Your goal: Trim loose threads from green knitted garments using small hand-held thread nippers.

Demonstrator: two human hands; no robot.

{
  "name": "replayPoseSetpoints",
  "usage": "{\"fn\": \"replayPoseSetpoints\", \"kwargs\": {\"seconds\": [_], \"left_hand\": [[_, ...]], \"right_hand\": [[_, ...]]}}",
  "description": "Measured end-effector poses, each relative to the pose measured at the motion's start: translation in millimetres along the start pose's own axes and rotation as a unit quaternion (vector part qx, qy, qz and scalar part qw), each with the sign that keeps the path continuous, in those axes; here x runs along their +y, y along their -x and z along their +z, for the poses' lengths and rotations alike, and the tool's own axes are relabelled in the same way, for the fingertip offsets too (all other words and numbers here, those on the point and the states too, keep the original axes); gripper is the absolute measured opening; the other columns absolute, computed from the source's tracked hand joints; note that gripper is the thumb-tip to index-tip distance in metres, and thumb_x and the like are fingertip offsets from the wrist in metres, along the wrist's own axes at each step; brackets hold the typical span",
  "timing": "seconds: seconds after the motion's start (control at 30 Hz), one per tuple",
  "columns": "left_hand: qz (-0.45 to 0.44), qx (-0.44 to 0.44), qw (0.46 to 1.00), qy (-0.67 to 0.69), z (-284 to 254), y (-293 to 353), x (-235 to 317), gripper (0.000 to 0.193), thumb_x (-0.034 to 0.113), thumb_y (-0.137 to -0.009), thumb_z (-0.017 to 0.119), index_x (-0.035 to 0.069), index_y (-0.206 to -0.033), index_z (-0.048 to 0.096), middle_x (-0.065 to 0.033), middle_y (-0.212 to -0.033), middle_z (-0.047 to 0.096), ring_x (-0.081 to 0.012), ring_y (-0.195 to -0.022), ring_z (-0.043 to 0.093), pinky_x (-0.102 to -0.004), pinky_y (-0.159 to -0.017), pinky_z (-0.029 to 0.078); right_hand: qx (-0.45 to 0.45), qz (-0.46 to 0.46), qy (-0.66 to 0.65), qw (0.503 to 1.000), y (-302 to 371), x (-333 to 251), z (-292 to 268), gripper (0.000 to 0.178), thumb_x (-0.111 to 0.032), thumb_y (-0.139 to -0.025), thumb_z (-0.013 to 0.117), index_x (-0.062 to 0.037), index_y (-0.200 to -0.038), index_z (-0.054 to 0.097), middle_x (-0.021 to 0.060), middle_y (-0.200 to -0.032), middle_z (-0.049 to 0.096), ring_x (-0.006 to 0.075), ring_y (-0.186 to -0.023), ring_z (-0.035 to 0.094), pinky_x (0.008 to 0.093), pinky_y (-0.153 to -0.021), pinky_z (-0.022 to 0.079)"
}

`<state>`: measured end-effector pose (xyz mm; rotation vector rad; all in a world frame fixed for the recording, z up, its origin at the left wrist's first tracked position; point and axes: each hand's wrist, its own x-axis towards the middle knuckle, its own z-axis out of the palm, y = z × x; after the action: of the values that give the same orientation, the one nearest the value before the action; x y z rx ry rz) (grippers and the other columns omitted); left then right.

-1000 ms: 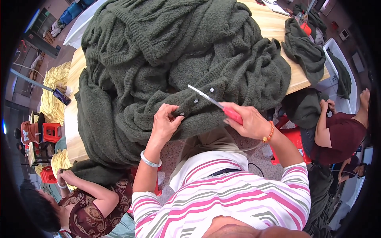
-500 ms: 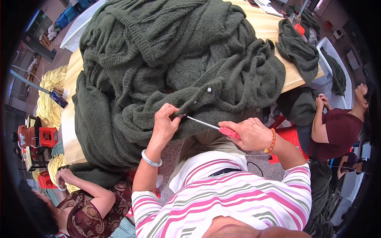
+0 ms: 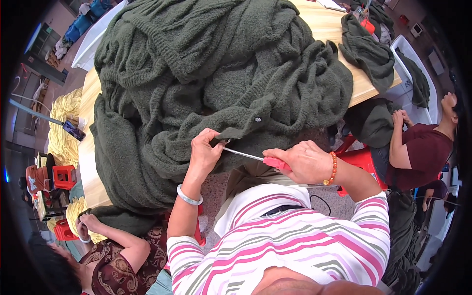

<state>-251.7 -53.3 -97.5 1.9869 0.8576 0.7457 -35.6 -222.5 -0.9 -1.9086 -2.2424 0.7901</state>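
- Your left hand point(image 3: 206, 150) pinches a dark green garment point(image 3: 243, 127) by its edge, stretching toward two o'clock, apparently to steady it.
- Your right hand point(image 3: 306, 161) grips a pink-handled tool point(image 3: 276, 163), its shaft point(image 3: 244, 153) angled between nine and ten o'clock, toward that pinch.
- Knit pile point(image 3: 216, 54) fills twelve o'clock on the table point(image 3: 329, 24), likely for easy reach.

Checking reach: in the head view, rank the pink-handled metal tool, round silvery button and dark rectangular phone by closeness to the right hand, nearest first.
1. Tool, held in the right hand.
2. Button, ahead and left.
3. Phone, far left.
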Motion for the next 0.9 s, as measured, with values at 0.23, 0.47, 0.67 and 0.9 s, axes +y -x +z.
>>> {"fn": "replayPoseSetpoints", "kwargs": {"seconds": [0.23,0.47,0.67,0.9], "left_hand": [[-0.066,-0.028,0.997,0.023,-4,-1,-6,0.008,-0.002,-0.076,0.067,-0.001,-0.084,0.067,0.0005,-0.072,0.061,-0.0059,-0.063,0.052,-0.0205,-0.057,0.039],[-0.185,-0.116,0.930,0.295,-18,-3,0,0.011,0.005,-0.089,0.063,-0.002,-0.096,0.067,-0.0019,-0.077,0.065,-0.0060,-0.064,0.059,-0.0189,-0.058,0.048],[-0.188,-0.133,0.922,0.311,-18,-4,-9,0.015,0.008,-0.094,0.060,-0.003,-0.102,0.065,-0.0036,-0.085,0.065,-0.0083,-0.073,0.064,-0.0205,-0.065,0.052],[-0.021,-0.126,0.991,0.044,-9,2,12,0.023,-0.005,-0.080,0.067,-0.001,-0.103,0.065,-0.0027,-0.100,0.059,-0.0087,-0.081,0.059,-0.0204,-0.067,0.049]], "right_hand": [[-0.006,0.019,-0.012,1.000,-4,-1,-5,0.041,-0.021,-0.089,0.058,-0.0106,-0.128,0.051,0.0204,-0.081,0.067,0.0373,-0.080,0.066,0.0480,-0.069,0.050],[0.165,0.015,-0.040,0.985,-2,25,0,0.039,-0.017,-0.087,0.062,-0.0120,-0.125,0.055,0.0157,-0.087,0.068,0.0343,-0.080,0.066,0.0433,-0.069,0.052],[0.158,-0.001,-0.052,0.986,7,33,2,0.041,-0.016,-0.086,0.064,-0.0124,-0.126,0.054,0.0154,-0.085,0.067,0.0334,-0.079,0.066,0.0430,-0.068,0.052],[0.041,0.015,-0.045,0.998,16,23,0,0.047,-0.017,-0.081,0.066,-0.0141,-0.126,0.054,0.0155,-0.080,0.066,0.0344,-0.076,0.066,0.0458,-0.068,0.051]]}}
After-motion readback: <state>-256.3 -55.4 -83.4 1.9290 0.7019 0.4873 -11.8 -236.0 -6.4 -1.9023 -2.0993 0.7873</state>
